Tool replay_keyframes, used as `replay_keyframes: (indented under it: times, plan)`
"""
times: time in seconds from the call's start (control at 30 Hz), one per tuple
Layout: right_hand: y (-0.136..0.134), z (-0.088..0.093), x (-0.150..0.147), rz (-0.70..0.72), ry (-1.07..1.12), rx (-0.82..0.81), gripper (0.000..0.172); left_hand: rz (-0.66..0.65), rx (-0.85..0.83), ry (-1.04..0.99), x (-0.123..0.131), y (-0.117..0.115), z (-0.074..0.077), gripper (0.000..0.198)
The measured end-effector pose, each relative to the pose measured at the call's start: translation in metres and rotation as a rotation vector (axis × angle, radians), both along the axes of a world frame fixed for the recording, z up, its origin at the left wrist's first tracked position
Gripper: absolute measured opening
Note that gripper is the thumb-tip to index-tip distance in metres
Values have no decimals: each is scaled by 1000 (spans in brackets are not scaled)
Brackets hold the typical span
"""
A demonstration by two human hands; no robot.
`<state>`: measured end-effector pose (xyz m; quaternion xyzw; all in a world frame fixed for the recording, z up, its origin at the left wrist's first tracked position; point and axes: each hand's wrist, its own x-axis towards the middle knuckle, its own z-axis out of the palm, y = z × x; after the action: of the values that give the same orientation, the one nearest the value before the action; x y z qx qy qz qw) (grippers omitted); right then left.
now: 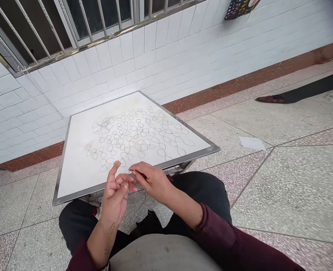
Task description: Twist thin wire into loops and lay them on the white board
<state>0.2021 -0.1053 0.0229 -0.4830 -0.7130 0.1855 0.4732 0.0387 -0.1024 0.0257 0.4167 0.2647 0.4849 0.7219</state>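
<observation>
My left hand (pixel 116 197) is raised just over the near edge of the white table (pixel 76 177), thumb pinched against a finger and the index finger held up. My right hand (pixel 156 182) comes in from the right, its thumb and index fingertips pressed together close to the left fingers. Between the fingertips runs a thin dark wire-like strand (pixel 129 172), too fine to make out fully. Many small looped strands (pixel 129 143), several shaped like a figure eight, lie spread over the tabletop. A tangled heap of such strands (pixel 107 122) lies toward the back left.
The table's metal rim (pixel 183 157) stands over my knees (pixel 203 188). Behind it is a white tiled wall (pixel 104 82) with a barred window (pixel 93 19). A paper sheet (pixel 252 143) lies on the floor at right, and another person's leg and shoe (pixel 273 98) show beyond.
</observation>
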Motion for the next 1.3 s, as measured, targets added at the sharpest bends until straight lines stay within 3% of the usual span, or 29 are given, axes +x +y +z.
replay_keyframes:
  times: [0.13,0.27,0.63,0.8,1.03,1.3]
  plan:
    - [-2,7,-2,55,293,-255,11,-19,4,27,-1,0,1,57]
    - [-4,12,-7,181,651,-484,18,6,30,34,-2,1,0,57]
    - [-15,27,-27,288,1148,-627,25,105,10,-132,2,-8,13,58]
    - [-17,31,-30,351,1261,-681,24,140,-25,-191,3,-11,19,53]
    - [-18,31,-29,421,1256,-674,21,165,-70,-182,3,-10,21,46]
    - [-19,30,-27,387,1253,-649,23,76,-61,-133,-5,-10,21,48]
